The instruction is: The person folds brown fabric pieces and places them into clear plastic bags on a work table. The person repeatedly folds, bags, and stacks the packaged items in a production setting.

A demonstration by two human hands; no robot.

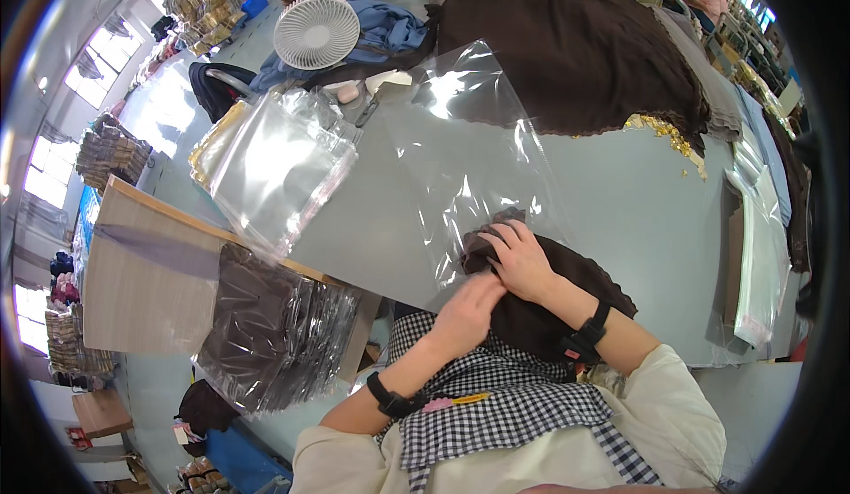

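Dark brown fabric (584, 275) hangs over the table's near edge onto my checked apron. Its bunched upper end lies at the near end of a transparent plastic bag (475, 149), which is spread flat on the grey table. My right hand (521, 255) grips the bunched fabric with bent fingers, palm down. Close beside it, my left hand (468, 315) is blurred, with its fingertips near the fabric and the bag's near edge. What those left fingertips pinch is hidden. Some fabric seems to be under the film, but I cannot tell how much.
A stack of plastic bags (279, 168) lies to the left, near a white round fan grille (317, 31). Below it is a pile of bagged brown garments (265, 328). Spread brown fabric (564, 49) covers the far table. More plastic bags (760, 255) stand at right.
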